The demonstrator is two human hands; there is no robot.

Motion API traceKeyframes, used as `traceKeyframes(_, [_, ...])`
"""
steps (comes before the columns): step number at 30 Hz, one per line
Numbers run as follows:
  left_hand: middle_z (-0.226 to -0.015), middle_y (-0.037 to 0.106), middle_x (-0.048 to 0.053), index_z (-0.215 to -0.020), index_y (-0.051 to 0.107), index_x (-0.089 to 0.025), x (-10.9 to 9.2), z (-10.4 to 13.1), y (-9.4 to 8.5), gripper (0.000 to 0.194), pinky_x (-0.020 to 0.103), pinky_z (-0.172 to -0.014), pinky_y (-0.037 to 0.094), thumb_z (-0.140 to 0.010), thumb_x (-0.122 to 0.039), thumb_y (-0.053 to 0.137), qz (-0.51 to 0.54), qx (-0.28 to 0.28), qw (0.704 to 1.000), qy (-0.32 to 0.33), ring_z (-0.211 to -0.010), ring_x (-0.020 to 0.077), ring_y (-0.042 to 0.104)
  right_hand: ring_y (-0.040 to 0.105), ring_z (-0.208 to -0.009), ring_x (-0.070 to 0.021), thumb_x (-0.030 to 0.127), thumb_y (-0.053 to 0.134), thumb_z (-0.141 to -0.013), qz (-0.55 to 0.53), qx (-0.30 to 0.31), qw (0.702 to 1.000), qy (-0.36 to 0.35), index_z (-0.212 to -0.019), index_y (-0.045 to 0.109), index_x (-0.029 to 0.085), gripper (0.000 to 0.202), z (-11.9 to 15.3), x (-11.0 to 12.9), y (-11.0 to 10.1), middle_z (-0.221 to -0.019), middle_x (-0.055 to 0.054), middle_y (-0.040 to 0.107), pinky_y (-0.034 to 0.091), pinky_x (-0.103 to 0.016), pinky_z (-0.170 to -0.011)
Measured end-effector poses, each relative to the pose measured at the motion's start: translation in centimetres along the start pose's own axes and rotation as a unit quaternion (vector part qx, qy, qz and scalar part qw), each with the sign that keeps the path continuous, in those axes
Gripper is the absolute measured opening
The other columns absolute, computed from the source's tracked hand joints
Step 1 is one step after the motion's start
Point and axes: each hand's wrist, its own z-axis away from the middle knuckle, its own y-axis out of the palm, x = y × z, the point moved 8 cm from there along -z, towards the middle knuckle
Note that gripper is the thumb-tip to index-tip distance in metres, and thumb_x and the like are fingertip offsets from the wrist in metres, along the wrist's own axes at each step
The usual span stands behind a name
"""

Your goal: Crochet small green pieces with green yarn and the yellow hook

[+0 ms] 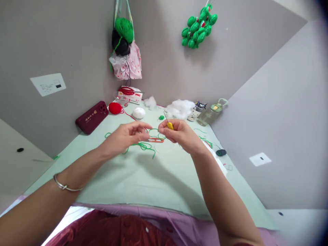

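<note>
My right hand [180,134] is closed on a crochet hook [170,126] with a yellow handle, its thin metal shaft pointing up and away. A short strand of green yarn [154,129] spans from the right fingertips to my left hand [128,134]. The left fingers are curved round, with the thumb held apart below them, and the strand meets the index fingertip. Just below the fingertips lies an orange-red slim item [156,140] with a slot along it. Loose green yarn [143,146] trails on the table under the left hand.
A red yarn ball [115,108], white ball [138,113], white stuffing [180,108] and bottle [211,114] stand along the back of the table [153,188]. A dark red phone [92,118] lies left. Green crocheted pieces [198,29] and a bag [130,63] hang on the wall.
</note>
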Motion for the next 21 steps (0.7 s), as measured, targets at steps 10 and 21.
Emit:
traceKeyframes(10, [-0.075,0.055,-0.001,-0.08,0.067,-0.019,4.5,3.0,2.4,0.036,0.027,-0.057,0.037,-0.081,-0.054,0.074,0.162,-0.055,0.982,-0.08,-0.058,0.0102,0.041,0.036,-0.055,-0.0092,0.048,0.075,-0.085,-0.017,-0.056,0.998,0.023,-0.083,0.069,0.02,0.029,1.7,-2.6,0.6,-0.056,0.006,0.052,0.025,-0.027,-0.053])
traceKeyframes(21, [-0.059,0.051,-0.005,-0.08,0.079,-0.016,5.3,4.4,4.5,0.029,0.025,-0.056,0.03,-0.079,-0.045,0.085,0.135,0.018,0.985,-0.107,-0.056,0.01,0.039,0.042,-0.058,-0.0092,0.03,0.06,-0.093,0.052,-0.046,0.997,0.035,-0.08,0.063,0.02,0.017,4.8,-3.5,3.2,-0.061,0.007,0.045,0.031,-0.025,-0.057])
